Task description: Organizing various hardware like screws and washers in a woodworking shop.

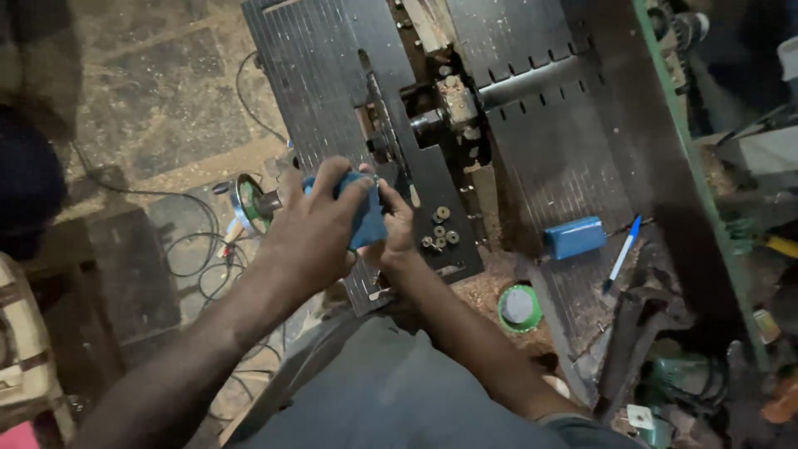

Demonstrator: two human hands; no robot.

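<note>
Blue block [366, 218] sits clasped between both hands: left [320, 229], right [397, 229].

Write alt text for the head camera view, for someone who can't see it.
Seen from above, a person's left hand and right hand grip a blue handheld tool over a dark ribbed metal machine table. Farther right lie a blue rectangular block, a blue-and-white pen and a green-rimmed round lid amid sawdust.

light: dim, indoor | shadows: deep at edges and corners | focus: soft, slight motion blur
</note>
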